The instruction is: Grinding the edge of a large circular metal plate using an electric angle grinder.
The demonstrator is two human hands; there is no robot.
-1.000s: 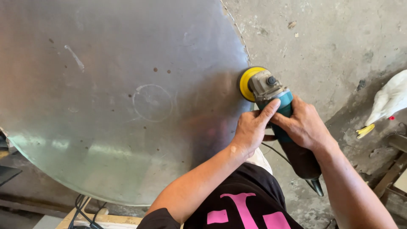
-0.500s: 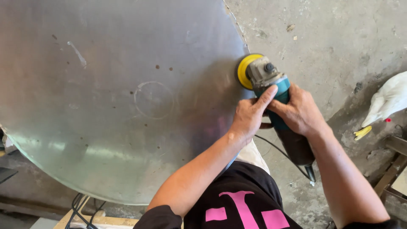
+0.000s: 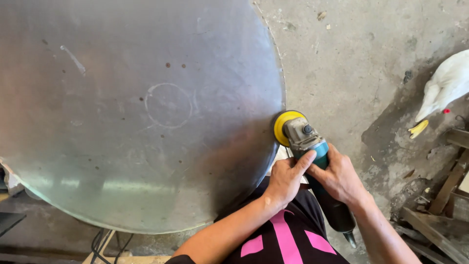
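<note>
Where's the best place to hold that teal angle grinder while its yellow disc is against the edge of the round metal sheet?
Grip the angle grinder by its long body behind the head, coming from the rear, away from the yellow disc. Both hands do so: right hand wraps the barrel, left hand steadies near the head.

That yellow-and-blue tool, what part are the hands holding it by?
Both hands grip the angle grinder by its teal body: the left hand just behind the grey head, the right hand further back. The yellow disc meets the metal sheet's edge.
</note>
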